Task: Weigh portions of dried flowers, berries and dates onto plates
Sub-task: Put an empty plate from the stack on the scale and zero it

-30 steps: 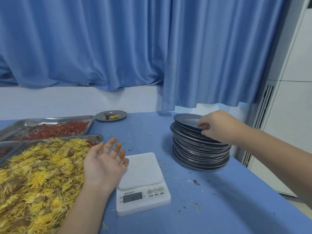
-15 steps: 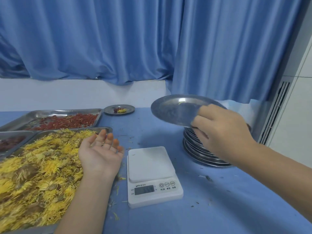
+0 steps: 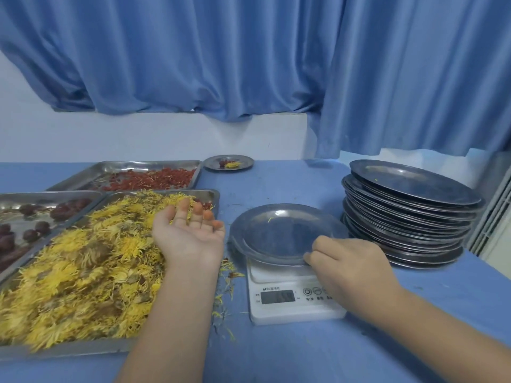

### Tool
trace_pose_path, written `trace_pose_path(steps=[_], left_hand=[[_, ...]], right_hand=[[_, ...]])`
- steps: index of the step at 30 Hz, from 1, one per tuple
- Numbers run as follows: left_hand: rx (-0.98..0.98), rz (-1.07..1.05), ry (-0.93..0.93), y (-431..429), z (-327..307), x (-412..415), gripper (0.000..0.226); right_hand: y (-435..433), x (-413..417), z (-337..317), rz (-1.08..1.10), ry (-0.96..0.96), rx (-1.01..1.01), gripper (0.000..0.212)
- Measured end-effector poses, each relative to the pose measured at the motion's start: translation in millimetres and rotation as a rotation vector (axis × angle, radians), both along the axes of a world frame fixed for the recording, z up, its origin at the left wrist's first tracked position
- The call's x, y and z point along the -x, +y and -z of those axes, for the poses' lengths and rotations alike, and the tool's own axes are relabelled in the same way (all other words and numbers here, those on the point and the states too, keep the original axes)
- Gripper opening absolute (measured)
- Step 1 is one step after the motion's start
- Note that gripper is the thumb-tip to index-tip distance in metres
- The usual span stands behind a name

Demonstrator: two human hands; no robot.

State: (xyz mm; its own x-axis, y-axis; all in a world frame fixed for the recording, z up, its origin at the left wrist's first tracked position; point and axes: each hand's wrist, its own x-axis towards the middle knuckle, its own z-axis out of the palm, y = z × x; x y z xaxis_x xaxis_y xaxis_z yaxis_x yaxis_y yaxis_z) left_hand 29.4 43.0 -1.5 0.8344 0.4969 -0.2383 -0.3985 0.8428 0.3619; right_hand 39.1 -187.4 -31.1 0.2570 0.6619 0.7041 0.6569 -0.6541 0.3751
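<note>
A steel plate (image 3: 279,233) lies on the white digital scale (image 3: 293,297) in the middle of the blue table. My right hand (image 3: 345,261) pinches the plate's near right rim. My left hand (image 3: 190,233) rests palm up, fingers relaxed, on the right edge of the big tray of yellow dried flowers (image 3: 77,261). Behind that tray stands a tray of red berries (image 3: 149,178), and at the far left a tray of dark dates (image 3: 25,225). A tall stack of steel plates (image 3: 409,211) rises to the right of the scale.
A small plate with a filled portion (image 3: 229,163) sits at the back by the white wall. Loose petals lie on the blue table (image 3: 304,355) left of the scale. Blue curtains hang behind, and a white cabinet stands at the far right.
My right hand lifted one plate off the stack, carried it left and set it down on the scale. My left hand stayed on the flower tray.
</note>
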Motion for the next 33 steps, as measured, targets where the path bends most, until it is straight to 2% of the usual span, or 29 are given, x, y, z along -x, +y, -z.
trace_pose_path(steps=[2,5,10,13,16,20,25,33], left_hand=[[0.004,0.009,0.002,-0.2,-0.2,-0.3,0.028],[0.003,0.022,0.005,-0.3,-0.1,-0.7,0.027],[-0.021,0.042,0.010,-1.5,1.5,-1.1,0.028],[-0.076,0.048,0.029,-4.1,3.3,-1.3,0.028],[-0.134,0.049,0.037,-6.8,4.1,-1.5,0.028],[-0.183,0.052,0.030,-8.1,4.7,-1.8,0.028],[-0.217,0.061,0.018,-7.2,4.9,-1.9,0.027],[-0.230,0.073,0.022,-8.2,5.4,-1.4,0.027]], right_hand=[[1.4,1.3,0.2,0.013,0.025,-0.022,0.029],[-4.5,7.9,2.6,-0.048,0.086,-0.046,0.007],[-36.2,18.6,14.0,-0.106,0.177,-0.132,0.022],[-53.7,16.6,17.4,-0.083,0.377,-0.193,0.031],[-53.7,14.6,18.5,-0.048,0.543,-0.171,0.040],[-48.1,17.6,21.9,0.000,0.718,-0.090,0.029],[-52.3,20.6,21.1,0.004,0.792,-0.082,0.034],[-46.4,26.1,17.2,0.044,0.861,-0.114,0.030]])
